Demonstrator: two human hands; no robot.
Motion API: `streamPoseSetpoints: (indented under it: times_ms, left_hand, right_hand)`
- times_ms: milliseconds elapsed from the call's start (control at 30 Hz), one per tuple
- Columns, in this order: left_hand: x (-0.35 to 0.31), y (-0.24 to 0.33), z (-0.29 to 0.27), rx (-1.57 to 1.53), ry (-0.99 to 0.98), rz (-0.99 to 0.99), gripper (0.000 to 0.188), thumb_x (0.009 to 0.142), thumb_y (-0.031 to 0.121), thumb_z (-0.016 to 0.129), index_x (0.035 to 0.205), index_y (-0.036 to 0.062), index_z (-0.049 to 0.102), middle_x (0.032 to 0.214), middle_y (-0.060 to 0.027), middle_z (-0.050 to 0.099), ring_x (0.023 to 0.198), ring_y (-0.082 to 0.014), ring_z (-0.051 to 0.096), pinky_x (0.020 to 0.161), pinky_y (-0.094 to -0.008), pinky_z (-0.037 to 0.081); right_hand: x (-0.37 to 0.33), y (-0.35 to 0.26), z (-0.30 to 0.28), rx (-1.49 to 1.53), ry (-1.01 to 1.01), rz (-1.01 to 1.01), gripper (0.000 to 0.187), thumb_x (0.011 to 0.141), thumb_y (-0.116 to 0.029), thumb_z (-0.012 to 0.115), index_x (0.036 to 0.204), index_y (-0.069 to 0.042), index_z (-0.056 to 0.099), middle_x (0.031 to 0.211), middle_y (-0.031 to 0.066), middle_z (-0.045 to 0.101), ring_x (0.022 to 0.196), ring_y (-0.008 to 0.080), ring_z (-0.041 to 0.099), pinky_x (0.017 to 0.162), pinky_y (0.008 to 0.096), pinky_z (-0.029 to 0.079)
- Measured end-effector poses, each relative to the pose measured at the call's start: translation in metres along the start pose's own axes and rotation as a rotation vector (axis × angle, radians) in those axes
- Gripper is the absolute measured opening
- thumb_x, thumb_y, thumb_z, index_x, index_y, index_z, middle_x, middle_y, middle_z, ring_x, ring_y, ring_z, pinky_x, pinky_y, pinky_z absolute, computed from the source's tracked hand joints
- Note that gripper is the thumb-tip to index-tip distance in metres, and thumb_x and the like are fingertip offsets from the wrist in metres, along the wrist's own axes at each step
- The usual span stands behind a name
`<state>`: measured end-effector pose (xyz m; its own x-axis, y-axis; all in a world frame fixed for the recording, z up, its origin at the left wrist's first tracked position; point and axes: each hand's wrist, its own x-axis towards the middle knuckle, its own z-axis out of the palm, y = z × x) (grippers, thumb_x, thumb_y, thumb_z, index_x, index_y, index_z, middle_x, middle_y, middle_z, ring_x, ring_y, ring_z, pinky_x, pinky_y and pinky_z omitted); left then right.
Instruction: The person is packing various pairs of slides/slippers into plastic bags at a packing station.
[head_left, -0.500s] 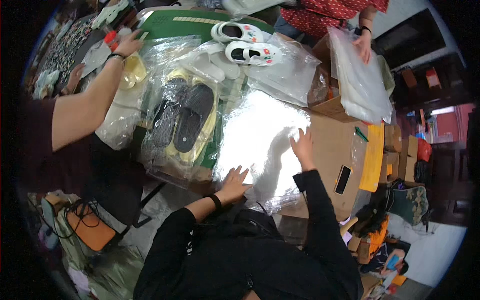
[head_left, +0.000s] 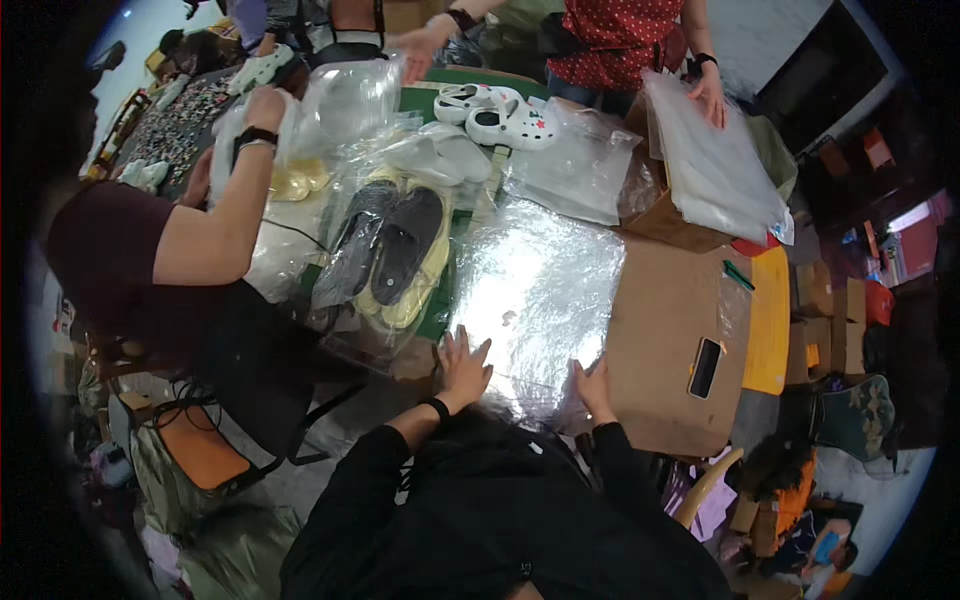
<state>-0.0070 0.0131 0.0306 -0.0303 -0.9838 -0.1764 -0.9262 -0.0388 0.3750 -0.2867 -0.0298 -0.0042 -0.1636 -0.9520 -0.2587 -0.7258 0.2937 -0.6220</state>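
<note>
Right hand (head_left: 592, 388) drawn back — half-open at the clear plastic (head_left: 540, 290) — left hand (head_left: 463, 374) spread wide on it.

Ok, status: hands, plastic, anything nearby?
Left hand open at lower left of shiny plastic; right hand open at lower right. Plastic spread out, wrinkled. Bagged slippers to the left, phone to the right.

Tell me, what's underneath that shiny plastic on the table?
Brown cardboard shows just right of the shiny plastic, whose near end lies between the left hand and right hand. Anything directly beneath is hidden by plastic and glare.
</note>
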Motion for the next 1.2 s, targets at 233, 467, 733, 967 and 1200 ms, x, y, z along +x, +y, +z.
streamPoseSetpoints:
  times_ms: [233, 467, 733, 967, 1200]
  left_hand:
    - [-0.026, 0.012, 0.03, -0.041, -0.072, -0.157, 0.065, 0.08, 0.038, 0.056, 0.137, 0.023, 0.028, 0.142, -0.027, -0.002, 0.128, -0.0502, 0.001, 0.101, -0.0599, 0.011]
    - [-0.039, 0.003, 0.033, -0.047, -0.197, -0.11, 0.069, 0.081, 0.035, 0.056, 0.139, 0.0263, 0.021, 0.143, -0.0248, -0.008, 0.129, -0.0494, -0.001, 0.102, -0.058, 0.012]
    - [-0.041, 0.009, 0.037, 0.08, -0.217, -0.138, 0.068, 0.081, 0.034, 0.056, 0.139, 0.0261, 0.021, 0.142, -0.0262, -0.007, 0.128, -0.0516, 0.0, 0.102, -0.0587, 0.012]
    - [-0.054, 0.005, 0.039, -0.072, 0.133, -0.089, 0.077, 0.078, 0.03, 0.062, 0.14, 0.0213, 0.017, 0.141, -0.0281, -0.002, 0.126, -0.0513, 0.007, 0.101, -0.0587, 0.009]
    - [-0.064, -0.002, 0.062, -0.252, -0.065, -0.363, 0.079, 0.081, 0.041, 0.056, 0.141, 0.0241, 0.008, 0.139, -0.0321, 0.005, 0.127, -0.0512, 0.008, 0.1, -0.0589, 0.012]
  right_hand:
    - [-0.006, 0.016, -0.002, 0.114, -0.003, -0.09, 0.078, 0.076, -0.033, 0.063, 0.132, 0.005, 0.024, 0.13, 0.0278, 0.035, 0.121, 0.039, 0.034, 0.101, 0.0392, 0.028]
    - [-0.033, 0.04, -0.011, -0.281, -0.088, -0.146, 0.091, 0.077, -0.055, 0.054, 0.136, 0.002, 0.015, 0.142, 0.0256, 0.008, 0.132, 0.0398, 0.006, 0.104, 0.0527, 0.009]
    - [-0.037, 0.015, -0.004, -0.275, -0.14, -0.014, 0.09, 0.079, -0.056, 0.049, 0.136, 0.005, 0.015, 0.142, 0.0264, 0.006, 0.133, 0.0394, 0.001, 0.103, 0.0557, 0.004]
    - [-0.036, 0.013, 0.008, -0.277, -0.093, -0.05, 0.089, 0.079, -0.056, 0.049, 0.133, 0.009, 0.02, 0.141, 0.0272, 0.012, 0.131, 0.0411, 0.01, 0.104, 0.0533, 0.008]
    - [-0.045, 0.005, 0.009, -0.31, -0.201, -0.125, 0.095, 0.079, -0.061, 0.044, 0.136, 0.007, 0.01, 0.142, 0.0266, 0.006, 0.133, 0.0382, 0.005, 0.105, 0.0532, 0.005]
